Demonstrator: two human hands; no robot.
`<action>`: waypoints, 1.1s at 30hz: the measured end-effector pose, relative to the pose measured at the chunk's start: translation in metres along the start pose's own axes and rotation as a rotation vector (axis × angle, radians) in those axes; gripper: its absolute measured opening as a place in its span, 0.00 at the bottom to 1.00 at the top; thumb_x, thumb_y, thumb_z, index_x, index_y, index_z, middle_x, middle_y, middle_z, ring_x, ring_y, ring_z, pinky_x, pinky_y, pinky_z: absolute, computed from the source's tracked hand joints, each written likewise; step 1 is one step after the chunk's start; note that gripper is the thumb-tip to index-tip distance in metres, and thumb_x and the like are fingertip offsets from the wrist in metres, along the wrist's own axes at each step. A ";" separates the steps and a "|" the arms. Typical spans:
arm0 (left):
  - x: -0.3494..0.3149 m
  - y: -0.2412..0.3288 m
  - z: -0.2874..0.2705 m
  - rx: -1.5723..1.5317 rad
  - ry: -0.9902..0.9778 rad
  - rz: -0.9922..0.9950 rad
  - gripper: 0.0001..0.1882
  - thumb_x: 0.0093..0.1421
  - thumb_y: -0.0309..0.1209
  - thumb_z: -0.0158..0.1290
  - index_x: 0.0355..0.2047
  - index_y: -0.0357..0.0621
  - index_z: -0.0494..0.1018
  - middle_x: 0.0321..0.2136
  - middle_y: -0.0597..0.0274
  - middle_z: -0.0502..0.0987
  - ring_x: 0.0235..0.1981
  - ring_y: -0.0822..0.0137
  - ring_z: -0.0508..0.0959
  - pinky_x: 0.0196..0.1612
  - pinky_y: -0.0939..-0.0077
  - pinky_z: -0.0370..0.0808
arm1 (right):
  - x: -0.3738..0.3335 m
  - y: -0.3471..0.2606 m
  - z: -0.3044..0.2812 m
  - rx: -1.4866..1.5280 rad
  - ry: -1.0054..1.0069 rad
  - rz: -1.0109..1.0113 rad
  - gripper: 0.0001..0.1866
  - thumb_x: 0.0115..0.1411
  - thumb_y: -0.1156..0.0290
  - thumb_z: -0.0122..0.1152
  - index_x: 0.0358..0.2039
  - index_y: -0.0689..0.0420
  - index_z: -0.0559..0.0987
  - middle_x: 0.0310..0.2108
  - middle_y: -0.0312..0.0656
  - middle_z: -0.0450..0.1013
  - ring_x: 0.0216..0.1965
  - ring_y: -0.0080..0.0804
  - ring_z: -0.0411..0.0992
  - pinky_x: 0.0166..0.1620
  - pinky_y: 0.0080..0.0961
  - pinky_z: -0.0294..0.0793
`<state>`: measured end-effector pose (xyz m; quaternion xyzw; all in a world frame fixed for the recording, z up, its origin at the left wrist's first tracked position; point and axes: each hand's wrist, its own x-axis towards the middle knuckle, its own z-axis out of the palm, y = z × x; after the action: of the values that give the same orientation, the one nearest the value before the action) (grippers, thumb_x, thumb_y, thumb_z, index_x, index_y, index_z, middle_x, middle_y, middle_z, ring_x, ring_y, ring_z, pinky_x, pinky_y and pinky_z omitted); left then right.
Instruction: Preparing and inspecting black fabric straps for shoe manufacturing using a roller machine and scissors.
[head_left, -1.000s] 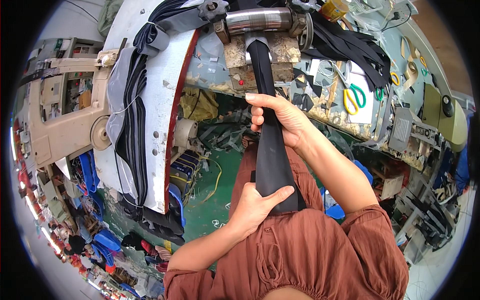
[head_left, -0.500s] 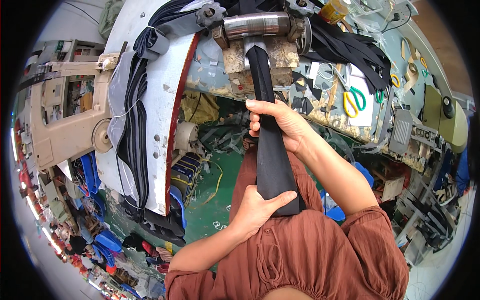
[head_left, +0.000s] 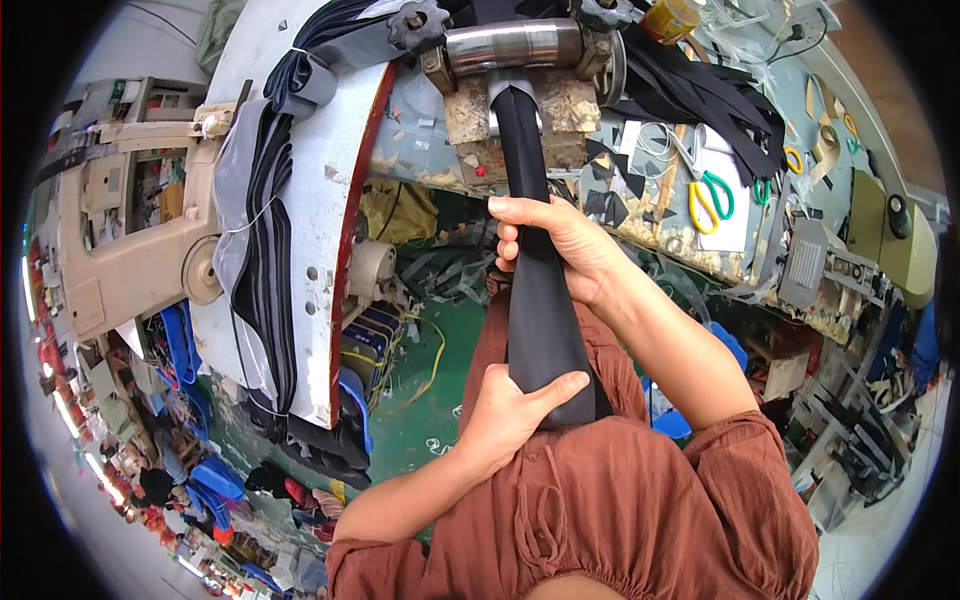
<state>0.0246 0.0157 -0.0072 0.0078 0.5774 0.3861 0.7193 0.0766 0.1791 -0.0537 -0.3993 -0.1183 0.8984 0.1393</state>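
Observation:
A black fabric strip (head_left: 545, 335) runs from my lap up into a metal folding guide (head_left: 514, 88) below a shiny steel roller (head_left: 514, 46). Toward the guide the strip narrows and its edges fold inward; near my lap it lies wide. My right hand (head_left: 560, 240) is closed round the narrow part, thumb across the top. Lower down, my left hand (head_left: 510, 415) grips the wide part by its left side, thumb laid over it. The fingers of my left hand are mostly hidden under the cloth.
Left stands a white table (head_left: 320, 230) with a tied bundle of black strips (head_left: 265, 250). On the right of the worktop lie yellow-handled scissors (head_left: 703, 207), green-handled scissors (head_left: 716, 195) and more black strips (head_left: 700, 100). A beige sewing machine (head_left: 130, 220) stands far left.
Little differs. The wide part of the strip has shifted slightly left and lies flatter between my hands. Both hands keep their hold in nearly the same places.

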 end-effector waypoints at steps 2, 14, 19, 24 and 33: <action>0.000 0.007 0.001 -0.016 -0.009 -0.052 0.16 0.50 0.29 0.63 0.36 0.37 0.71 0.31 0.66 0.74 0.31 0.76 0.74 0.37 0.79 0.73 | 0.002 0.000 -0.001 -0.004 0.005 -0.002 0.14 0.47 0.68 0.70 0.28 0.56 0.72 0.20 0.34 0.70 0.19 0.21 0.70 0.27 0.22 0.74; 0.003 0.020 0.003 -0.094 -0.004 -0.013 0.17 0.51 0.32 0.63 0.36 0.36 0.71 0.29 0.64 0.76 0.30 0.74 0.76 0.34 0.80 0.74 | 0.008 -0.009 0.004 0.027 0.007 0.000 0.12 0.48 0.69 0.69 0.28 0.57 0.73 0.20 0.34 0.70 0.19 0.21 0.70 0.26 0.21 0.74; 0.002 0.036 0.002 -0.067 -0.057 -0.176 0.16 0.55 0.35 0.60 0.36 0.35 0.72 0.26 0.58 0.78 0.26 0.66 0.80 0.28 0.83 0.75 | 0.014 -0.014 0.004 0.042 0.010 0.009 0.12 0.48 0.69 0.69 0.28 0.57 0.73 0.20 0.34 0.70 0.18 0.21 0.69 0.26 0.20 0.74; 0.009 0.032 0.000 -0.069 -0.139 -0.175 0.13 0.58 0.35 0.55 0.35 0.37 0.75 0.28 0.56 0.79 0.27 0.67 0.81 0.27 0.86 0.74 | 0.020 -0.022 0.006 0.016 0.020 0.007 0.08 0.53 0.69 0.64 0.29 0.55 0.73 0.19 0.32 0.69 0.18 0.19 0.67 0.28 0.20 0.71; 0.026 0.040 -0.008 -0.104 -0.131 -0.164 0.12 0.59 0.34 0.55 0.37 0.39 0.75 0.30 0.57 0.79 0.28 0.67 0.81 0.28 0.87 0.73 | 0.037 -0.031 -0.002 -0.004 -0.029 0.033 0.08 0.51 0.66 0.66 0.25 0.52 0.75 0.19 0.31 0.70 0.20 0.20 0.70 0.30 0.21 0.73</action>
<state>-0.0031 0.0545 -0.0134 -0.0516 0.5072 0.3543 0.7839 0.0591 0.2213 -0.0700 -0.3885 -0.1154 0.9060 0.1221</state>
